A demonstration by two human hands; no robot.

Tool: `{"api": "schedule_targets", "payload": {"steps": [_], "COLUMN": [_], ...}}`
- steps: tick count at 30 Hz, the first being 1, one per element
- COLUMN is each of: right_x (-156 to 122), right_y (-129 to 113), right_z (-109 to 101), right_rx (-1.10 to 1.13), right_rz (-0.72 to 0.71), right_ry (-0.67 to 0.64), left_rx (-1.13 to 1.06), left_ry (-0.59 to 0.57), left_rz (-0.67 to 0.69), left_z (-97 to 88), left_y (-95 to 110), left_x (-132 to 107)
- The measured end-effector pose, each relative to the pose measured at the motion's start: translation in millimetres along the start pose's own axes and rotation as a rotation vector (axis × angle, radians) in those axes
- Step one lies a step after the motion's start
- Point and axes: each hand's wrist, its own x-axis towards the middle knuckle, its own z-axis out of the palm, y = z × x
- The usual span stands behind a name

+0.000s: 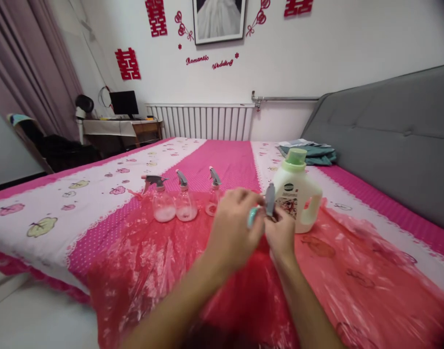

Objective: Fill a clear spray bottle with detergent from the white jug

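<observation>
In front of the detergent jug, my right hand (281, 233) is closed on a grey spray head (270, 198). My left hand (236, 225) is curled beside it, with a small teal thing (252, 216) showing at its fingers. What that teal thing is, I cannot tell. The left fingertips are close to the spray head; contact is blurred. Just behind my right hand stands the cream detergent jug (307, 186) with its green cap (296, 156) on. Left of my hands are clear spray bottles with grey triggers: one (164, 206), another (186, 206), and a third (211, 194), partly hidden.
Crinkled red plastic sheeting (145, 261) covers the near part of the bed (222, 155). Folded clothes (312, 152) lie near the grey headboard (385, 126). A desk (112, 128) with a monitor (124, 103) stands at the far left, beside a radiator (207, 121).
</observation>
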Motion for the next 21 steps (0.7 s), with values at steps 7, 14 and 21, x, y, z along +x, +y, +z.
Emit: {"api": "schedule_targets", "payload": {"steps": [7, 14, 21], "right_x": [6.9, 3.6, -6.6], "right_y": [-42.4, -72.3, -94.9], "right_z": [-33.9, -58.2, -87.5], "right_rx": [0.327, 0.378, 0.317], "right_rz": [-0.099, -0.134, -0.096], "right_ry": [0.268, 0.409, 0.368], "left_rx": [0.075, 0.059, 0.04], "left_ry": [0.273, 0.309, 0.243], "left_rz": [-0.51, -0.644, -0.717], "left_z": [2.3, 37.2, 54.4], "left_y": [-121.3, -173.4, -200.0], "left_x": [26.8, 44.2, 41.6]}}
